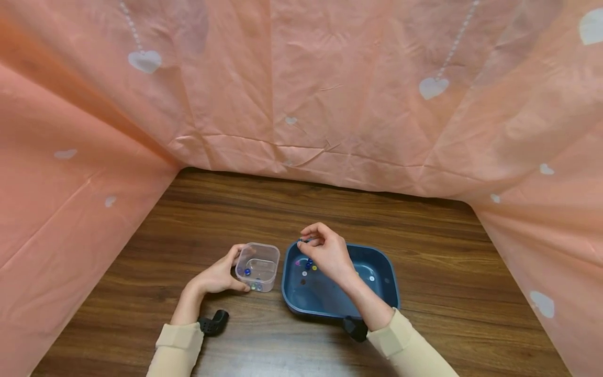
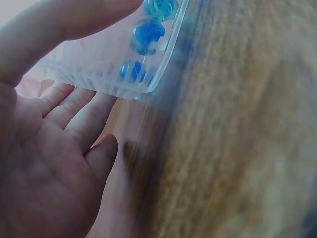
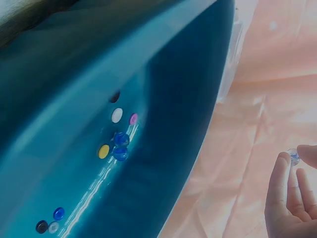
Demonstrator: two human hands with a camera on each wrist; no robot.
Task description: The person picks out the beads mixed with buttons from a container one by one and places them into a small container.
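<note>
My left hand [image 1: 218, 275] grips a small clear plastic box [image 1: 269, 255] from its left side, thumb at the near wall and fingers at the far one. Inside the box lie several blue and greenish glass marbles [image 2: 148, 35]. Over the far left rim of a dark blue basin [image 1: 325, 298], my right hand [image 1: 332, 256] pinches a clear marble with blue in it [image 3: 294, 156] between thumb and index finger. On the basin floor, two blue marbles [image 3: 120, 146] sit among several buttons, including a yellow button [image 3: 103, 151], a white button [image 3: 117, 115] and a pink button [image 3: 133, 119].
Box and basin stand side by side on a brown wood-grain table [image 1: 226, 209], a narrow gap between them. A pink curtain [image 1: 301, 94] with white hearts encloses the back and both sides. Black wrist devices [image 1: 214, 322] are by both sleeves.
</note>
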